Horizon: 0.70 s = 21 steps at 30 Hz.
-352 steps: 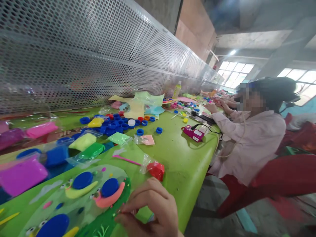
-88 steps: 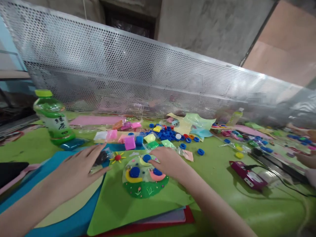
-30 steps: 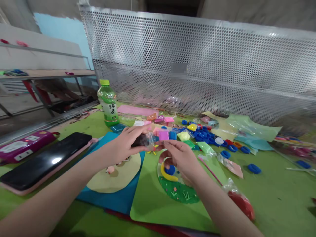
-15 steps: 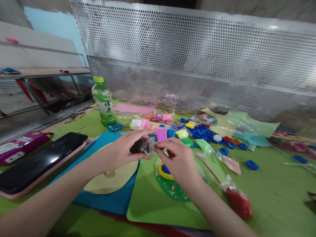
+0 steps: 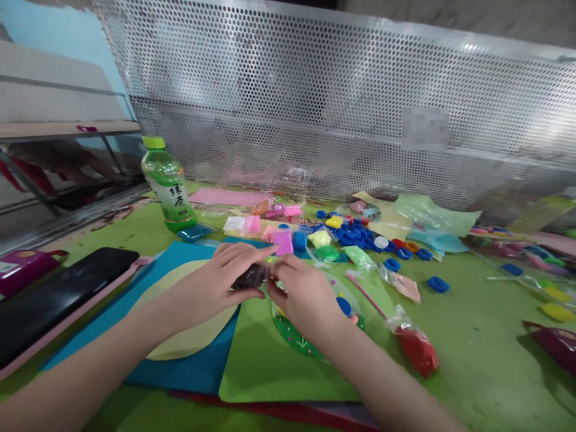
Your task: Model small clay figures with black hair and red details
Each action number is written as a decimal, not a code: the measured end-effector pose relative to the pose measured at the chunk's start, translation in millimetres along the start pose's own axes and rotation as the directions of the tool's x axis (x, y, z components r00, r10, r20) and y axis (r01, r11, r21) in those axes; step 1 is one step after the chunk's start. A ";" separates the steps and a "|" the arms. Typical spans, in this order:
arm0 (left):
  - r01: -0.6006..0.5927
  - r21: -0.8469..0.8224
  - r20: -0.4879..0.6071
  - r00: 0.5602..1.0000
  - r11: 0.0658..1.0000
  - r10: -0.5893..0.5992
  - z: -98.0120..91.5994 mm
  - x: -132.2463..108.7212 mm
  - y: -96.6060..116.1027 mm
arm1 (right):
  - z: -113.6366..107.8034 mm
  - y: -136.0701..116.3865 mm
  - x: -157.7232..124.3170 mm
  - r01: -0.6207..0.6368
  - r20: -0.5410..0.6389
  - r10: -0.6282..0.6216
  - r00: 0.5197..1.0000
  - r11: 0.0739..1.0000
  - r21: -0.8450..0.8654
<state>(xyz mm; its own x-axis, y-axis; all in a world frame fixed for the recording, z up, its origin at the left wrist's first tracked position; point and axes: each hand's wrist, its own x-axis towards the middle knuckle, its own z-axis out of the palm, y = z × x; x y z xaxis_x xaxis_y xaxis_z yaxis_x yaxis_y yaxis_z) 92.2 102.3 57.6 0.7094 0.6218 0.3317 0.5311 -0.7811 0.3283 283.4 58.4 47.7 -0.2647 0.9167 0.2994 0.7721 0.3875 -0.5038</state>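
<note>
Between my hands is a small clear packet of dark clay [image 5: 250,277]. My left hand [image 5: 225,273] is wrapped around its dark body, thumb below and fingers above. The fingertips of my right hand [image 5: 299,288] pinch the packet's clear end; that end is mostly hidden by them. Below my right hand lies a green card [image 5: 270,384] bearing a round picture [image 5: 297,336] with a green base and small flowers, partly covered by the hand. Under my left forearm is a blue sheet [image 5: 157,378] with a cream circle [image 5: 189,342] on it.
A green tea bottle [image 5: 168,186] stands at the back left, near a black phone [image 5: 67,300]. Blue rings [image 5: 355,234] and coloured clay packets [image 5: 283,242] lie behind my hands. A red clay bag [image 5: 416,351] sits right; a perforated metal panel [image 5: 288,90] rises behind.
The view has shifted to the right, so the bottle and phone sit further left. My right fingers have drawn closer to my left hand at the packet's clear end.
</note>
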 end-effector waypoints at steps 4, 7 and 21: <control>0.087 0.021 -0.055 0.995 0.996 -0.086 0.9 0.6 -2.9 | -6.3 -3.0 -1.0 -0.055 -0.096 0.064 0.993 0.994 0.091; 0.185 0.067 -0.119 0.977 0.981 -0.176 -5.2 6.2 -11.4 | -18.3 -0.9 -0.9 -0.116 -0.209 0.178 0.962 0.954 0.277; 0.337 0.239 -0.295 0.919 0.911 -0.262 -21.0 18.3 -40.1 | -7.3 15.9 5.8 -0.385 0.257 0.296 0.920 0.564 0.730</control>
<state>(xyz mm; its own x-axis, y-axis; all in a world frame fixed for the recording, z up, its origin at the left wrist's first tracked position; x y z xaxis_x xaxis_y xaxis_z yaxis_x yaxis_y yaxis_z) 74.2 146.2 69.0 0.3758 0.7928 0.4798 0.8334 -0.5156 0.1990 298.3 69.2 47.3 -0.1631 0.9832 -0.0817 0.1160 -0.0632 -0.9912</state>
